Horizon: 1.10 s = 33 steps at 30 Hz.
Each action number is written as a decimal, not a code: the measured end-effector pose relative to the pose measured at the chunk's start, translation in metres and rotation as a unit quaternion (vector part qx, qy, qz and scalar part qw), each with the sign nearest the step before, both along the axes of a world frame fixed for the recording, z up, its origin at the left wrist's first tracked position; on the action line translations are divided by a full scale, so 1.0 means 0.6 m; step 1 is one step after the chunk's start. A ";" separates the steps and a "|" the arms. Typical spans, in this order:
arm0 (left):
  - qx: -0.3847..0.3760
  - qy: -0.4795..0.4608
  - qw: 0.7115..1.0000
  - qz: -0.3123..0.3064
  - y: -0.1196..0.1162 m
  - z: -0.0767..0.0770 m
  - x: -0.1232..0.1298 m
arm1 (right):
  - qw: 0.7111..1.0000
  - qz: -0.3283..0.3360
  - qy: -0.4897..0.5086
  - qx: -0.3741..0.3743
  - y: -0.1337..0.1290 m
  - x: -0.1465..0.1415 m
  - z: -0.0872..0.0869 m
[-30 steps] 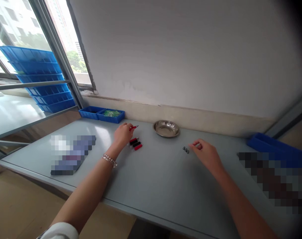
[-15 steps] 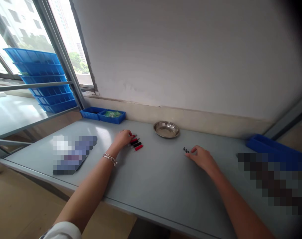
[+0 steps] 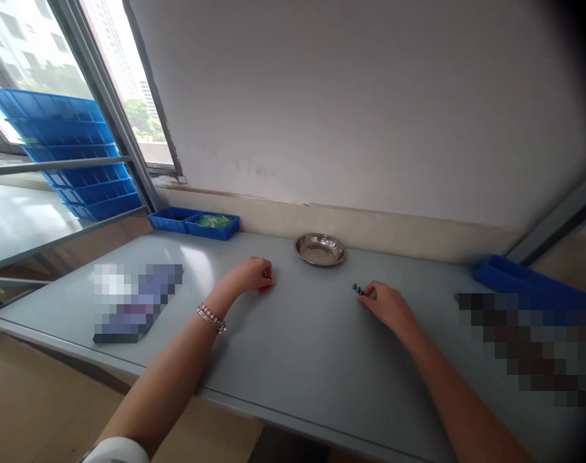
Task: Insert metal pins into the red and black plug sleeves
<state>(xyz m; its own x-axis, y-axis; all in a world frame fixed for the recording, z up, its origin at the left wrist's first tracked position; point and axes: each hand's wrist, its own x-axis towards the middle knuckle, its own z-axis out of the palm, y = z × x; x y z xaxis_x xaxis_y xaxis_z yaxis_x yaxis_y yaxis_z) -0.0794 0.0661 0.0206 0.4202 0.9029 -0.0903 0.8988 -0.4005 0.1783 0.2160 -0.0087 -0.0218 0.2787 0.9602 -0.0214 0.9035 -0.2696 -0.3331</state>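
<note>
My left hand (image 3: 255,275) is closed over a small group of slim red and black cylinders on the grey table (image 3: 293,347). A red cylinder (image 3: 265,288) and a dark end (image 3: 266,276) show at its fingertips; the rest is hidden under the fingers. To the right, my right hand (image 3: 388,302) pinches at the near end of a short row of small dark metallic pieces (image 3: 355,289). Thumb and forefinger cover part of that row. Between the hands, farther back, sits a round steel dish (image 3: 320,249).
Two blue bins (image 3: 213,225) stand by the wall at back left, one with green packets. A pixelated bluish item (image 3: 143,302) lies at left. Another blue bin (image 3: 524,283) is at right, beside a pixelated dark area. Stacked blue trays (image 3: 80,154) stand behind the rack.
My left hand has slid right and toward me along the red and black cylinders, now covering most of them. My right fingers have closed in on the dark pieces. The view has shifted slightly.
</note>
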 end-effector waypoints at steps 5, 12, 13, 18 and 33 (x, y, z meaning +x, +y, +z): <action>0.010 0.019 1.000 -0.015 0.002 -0.007 0.003 | 1.000 -0.007 -0.022 -0.004 0.001 0.000 -0.001; 0.042 0.070 0.997 -0.003 -0.012 -0.011 0.020 | 0.999 -0.012 -0.037 -0.003 0.000 -0.004 -0.004; 0.048 0.078 0.996 0.000 -0.015 -0.011 0.023 | 0.999 -0.017 -0.038 -0.002 0.000 -0.005 -0.004; 0.075 0.110 0.991 0.008 -0.034 -0.004 0.037 | 0.999 -0.016 -0.037 -0.002 0.001 -0.011 -0.002; 0.135 0.009 0.985 -0.110 -0.059 0.014 0.061 | 0.999 -0.008 -0.036 0.028 0.003 -0.012 -0.009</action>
